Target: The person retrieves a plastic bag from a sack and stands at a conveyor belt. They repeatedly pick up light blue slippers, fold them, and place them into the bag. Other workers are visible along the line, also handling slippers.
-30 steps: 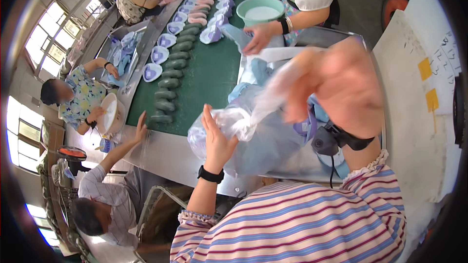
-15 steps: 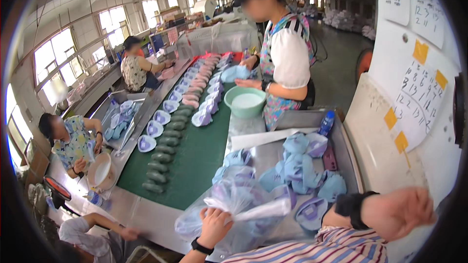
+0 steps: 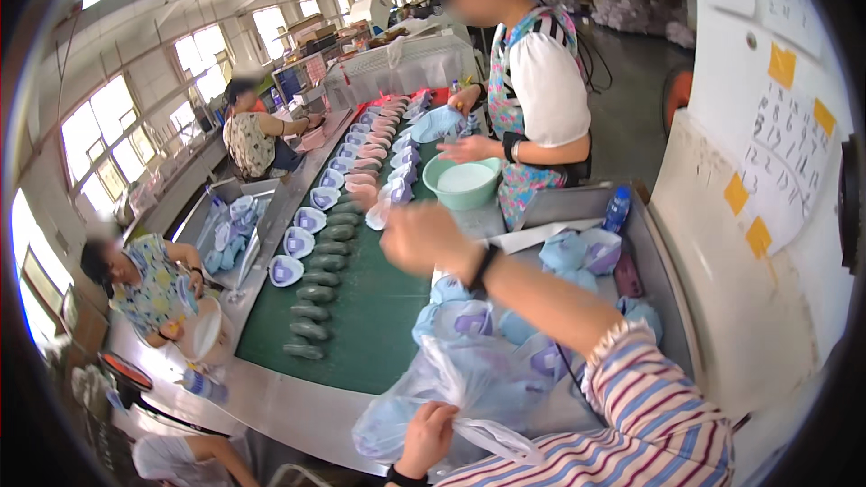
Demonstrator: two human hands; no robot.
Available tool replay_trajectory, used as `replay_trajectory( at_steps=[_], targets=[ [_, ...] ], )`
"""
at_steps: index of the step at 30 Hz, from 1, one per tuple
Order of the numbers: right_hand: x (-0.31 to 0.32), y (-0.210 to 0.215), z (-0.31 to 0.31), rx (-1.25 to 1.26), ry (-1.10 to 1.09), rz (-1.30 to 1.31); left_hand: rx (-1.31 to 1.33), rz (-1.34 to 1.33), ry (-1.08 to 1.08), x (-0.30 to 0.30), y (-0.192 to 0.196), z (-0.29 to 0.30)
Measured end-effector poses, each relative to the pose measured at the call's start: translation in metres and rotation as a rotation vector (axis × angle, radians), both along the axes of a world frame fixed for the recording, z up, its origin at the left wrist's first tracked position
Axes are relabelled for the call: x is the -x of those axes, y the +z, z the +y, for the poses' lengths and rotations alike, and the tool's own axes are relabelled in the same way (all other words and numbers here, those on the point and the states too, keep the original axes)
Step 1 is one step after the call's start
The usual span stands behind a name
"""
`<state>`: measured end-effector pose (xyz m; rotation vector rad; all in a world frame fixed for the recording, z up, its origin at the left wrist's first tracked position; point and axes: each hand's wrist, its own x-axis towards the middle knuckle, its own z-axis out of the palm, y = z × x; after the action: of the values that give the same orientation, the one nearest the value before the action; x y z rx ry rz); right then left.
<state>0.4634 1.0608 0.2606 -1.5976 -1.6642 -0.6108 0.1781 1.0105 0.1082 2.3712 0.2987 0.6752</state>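
Bag (image 3: pixel 406 401) at the belt's (image 3: pixel 383 329) near end — basin (image 3: pixel 463 199) right, tray (image 3: pixel 242 278) (pieces (image 3: pixel 238 233) inside) left.

We're gripping a knotless-looking clear bag (image 3: pixel 465 390), bluish inside, w/ our L hand (image 3: pixel 428 437); our R hand (image 3: pixel 422 239), blurred, is hanging abv the green belt (image 3: pixel 388 329) w/ dk pads (image 3: pixel 317 293). Opp., a co-worker (image 3: pixel 550 81) is handling a blue pc (image 3: pixel 437 124) nr a green basin (image 3: pixel 462 191).

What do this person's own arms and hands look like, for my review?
The left hand and right hand are ungloved, each with a black wristband. The right sleeve is striped in cream, blue and dark red, with a pale frilled cuff. The left cuff cannot be seen.
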Motion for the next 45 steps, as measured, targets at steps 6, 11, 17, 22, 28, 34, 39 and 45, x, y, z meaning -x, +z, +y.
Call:
replay_trajectory(
  at_steps=[6,11,17,22,28,34,39,45],
  targets=[
    [-0.135,-0.011,0.034,0.355,-0.686,0.565,0.059,0.026,0.129,0.034,-0.004,0.0],
    [-0.113,-0.035,-0.017,0.781,-0.336,0.174,0.155,0.119,0.326,0.026,-0.005,0.0],
    [0.077,-0.149,-0.124,1.138,0.806,0.036,-0.013,-0.159,0.302,-0.012,-0.004,0.008],
    [0.1,-0.189,-0.124,0.749,0.08,0.332,-0.144,0.019,0.362,-0.013,0.026,0.032],
    [0.022,-0.134,-0.149,0.663,0.129,0.654,0.244,-0.356,0.73,0.073,0.01,0.093],
    [-0.01,-0.115,-0.175,0.55,-0.136,0.391,0.391,0.012,0.617,0.086,-0.033,0.061],
    [0.035,0.042,-0.21,-0.868,0.451,0.453,0.462,-0.207,0.673,0.097,0.035,0.031],
    [0.15,-0.002,-0.125,-0.401,0.426,0.2,0.28,-0.53,0.571,0.078,0.041,0.045]
  ],
)
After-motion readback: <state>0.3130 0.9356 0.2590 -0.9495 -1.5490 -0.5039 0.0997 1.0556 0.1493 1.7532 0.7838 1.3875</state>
